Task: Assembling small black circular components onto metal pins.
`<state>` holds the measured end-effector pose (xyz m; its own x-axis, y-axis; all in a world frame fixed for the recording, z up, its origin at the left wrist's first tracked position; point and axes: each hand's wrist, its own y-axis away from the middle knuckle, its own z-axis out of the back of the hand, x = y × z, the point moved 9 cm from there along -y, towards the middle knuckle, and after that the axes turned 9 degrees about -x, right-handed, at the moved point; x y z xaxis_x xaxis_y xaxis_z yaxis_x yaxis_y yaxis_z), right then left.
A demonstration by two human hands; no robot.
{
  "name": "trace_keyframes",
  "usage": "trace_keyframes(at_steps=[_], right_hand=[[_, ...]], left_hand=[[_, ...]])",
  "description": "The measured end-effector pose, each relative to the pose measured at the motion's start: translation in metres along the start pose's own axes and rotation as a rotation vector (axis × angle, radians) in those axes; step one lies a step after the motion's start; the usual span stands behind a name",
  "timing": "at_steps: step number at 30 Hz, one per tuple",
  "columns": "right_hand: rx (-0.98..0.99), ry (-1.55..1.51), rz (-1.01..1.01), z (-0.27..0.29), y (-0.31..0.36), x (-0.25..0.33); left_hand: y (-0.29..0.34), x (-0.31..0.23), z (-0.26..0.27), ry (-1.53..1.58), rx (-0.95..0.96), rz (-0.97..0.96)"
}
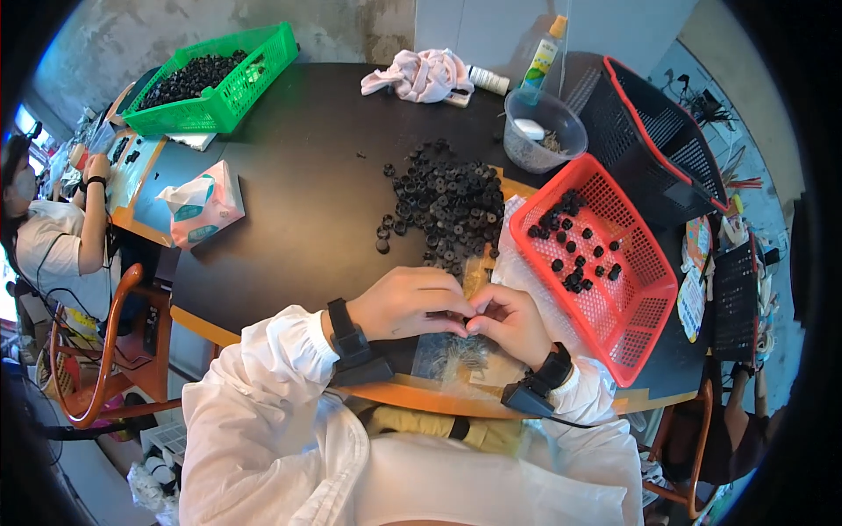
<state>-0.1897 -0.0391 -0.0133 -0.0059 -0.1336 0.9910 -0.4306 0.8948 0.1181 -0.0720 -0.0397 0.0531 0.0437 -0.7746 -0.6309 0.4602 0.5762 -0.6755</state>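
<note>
Right now left hand and right hand pinch together on a small black part, lower centre; few pieces sit in the red basket, the big black pile remains.

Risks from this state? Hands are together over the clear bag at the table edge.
1. The left hand and right hand pinch something small near the table edge; dropped, it may fall into the lap.
2. The loose pile of black parts has strays that a sleeve could sweep off.
3. The red basket overhangs the edge and may tip.
</note>
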Motion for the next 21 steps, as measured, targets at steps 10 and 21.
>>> trace_keyframes(at_steps=[10,21], right_hand=[[0.02,-0.19,-0.054,0.005,-0.004,-0.003],[-0.077,-0.161,-0.03,0.015,-0.009,-0.001]], left_hand=[[-0.016,0.005,0.029,-0.179,-0.074,-0.022],[0.0,0.054,0.041,-0.588,0.138,0.054]])
